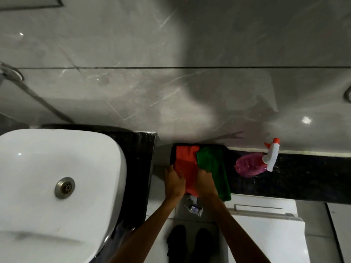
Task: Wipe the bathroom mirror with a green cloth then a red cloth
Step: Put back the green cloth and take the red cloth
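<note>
The person is pressing the left hand (174, 182) flat, fingers together, on the red cloth (185, 164) while the right hand (206, 180) is pinching the green cloth (213, 166) just beside it on the dark surface (303, 175), probably to lift it first.

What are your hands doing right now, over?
Left hand flat on red cloth. Right hand gripping green cloth. Spray bottle beside them, nothing blocking.

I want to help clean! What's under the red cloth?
The red cloth lies on a dark ledge, overlapped by the green cloth. Both hands press on it. What's underneath its middle is covered.
</note>
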